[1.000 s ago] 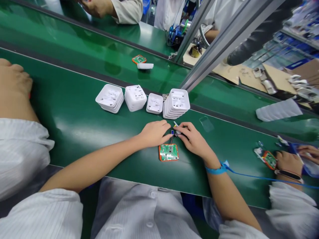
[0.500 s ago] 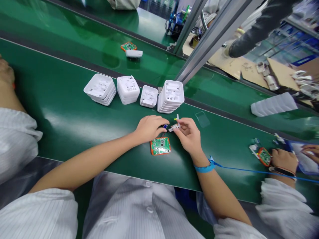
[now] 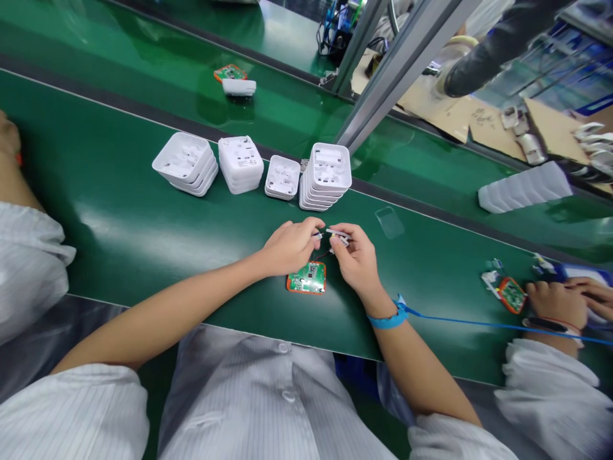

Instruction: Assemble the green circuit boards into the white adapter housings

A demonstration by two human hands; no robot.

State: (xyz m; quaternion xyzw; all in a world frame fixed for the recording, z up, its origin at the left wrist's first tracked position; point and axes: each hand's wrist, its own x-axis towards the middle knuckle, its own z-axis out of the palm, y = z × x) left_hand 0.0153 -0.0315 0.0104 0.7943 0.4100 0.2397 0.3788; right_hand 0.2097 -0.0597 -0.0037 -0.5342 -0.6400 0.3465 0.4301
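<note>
My left hand point(image 3: 291, 248) is closed, its thumb and fingers pinching a small blue-and-white piece point(image 3: 318, 236) that is mostly hidden. My right hand point(image 3: 358, 260) grips a small white plastic part point(image 3: 341, 237) with a slim strip along its top, level with the left fingertips and a short gap away. Just below the hands, a green circuit board point(image 3: 309, 278) with an orange edge lies flat on the table. Thin dark and red wires run from the board up towards the right fingers. A blue wrist strap point(image 3: 389, 318) circles my right wrist, its cord leading right.
Stacks of white plastic housings point(image 3: 184, 160) stand along the table's back edge. A clear film piece point(image 3: 389, 222) lies to the right. Beyond, another board point(image 3: 230, 73) rests on the green belt by a white part point(image 3: 239, 87). Co-workers' hands point(image 3: 558, 305) work at far right.
The white part in my right hand has turned, its strip going from upright to nearly level. The blue piece in my left fingers is now more hidden. The view has shifted slightly.
</note>
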